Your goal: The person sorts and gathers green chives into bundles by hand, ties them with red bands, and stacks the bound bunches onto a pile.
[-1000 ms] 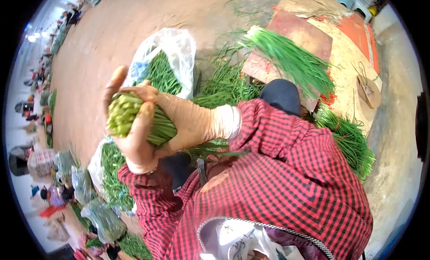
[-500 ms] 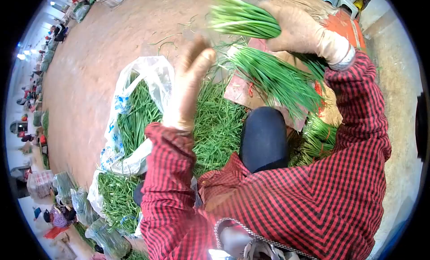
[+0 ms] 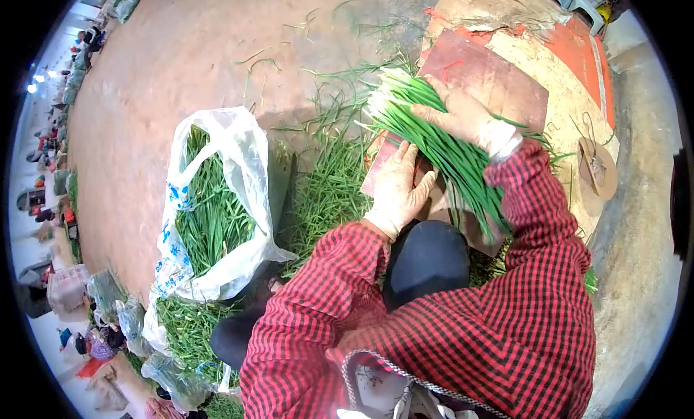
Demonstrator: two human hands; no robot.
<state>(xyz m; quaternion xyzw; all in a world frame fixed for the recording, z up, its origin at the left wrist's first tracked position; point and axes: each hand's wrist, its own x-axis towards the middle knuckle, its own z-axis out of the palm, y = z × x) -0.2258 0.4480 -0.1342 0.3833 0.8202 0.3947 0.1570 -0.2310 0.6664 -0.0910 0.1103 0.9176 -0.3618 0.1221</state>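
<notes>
A bundle of green stalks with pale ends [image 3: 441,141] lies across a reddish board [image 3: 499,76]. On top of its upper right side rests my right hand [image 3: 463,115], gloved, with thumb and fingers apart. My left hand [image 3: 400,188], also gloved, lies on the board at the bundle's lower left edge, fingers spread. Some of the board and of the bundle's far side is hidden under the right hand and sleeve.
A white plastic bag [image 3: 249,148] of green stalks stands left of my knee [image 3: 426,264]. Loose greens [image 3: 329,191] cover the floor between bag and board. A brown disc [image 3: 597,167] lies at the right. Bagged greens [image 3: 173,379] stand at the lower left.
Both hands have come down to the board. The bundle that my right hand held in the air now lies with the other stalks. My left hand has moved right and down.
</notes>
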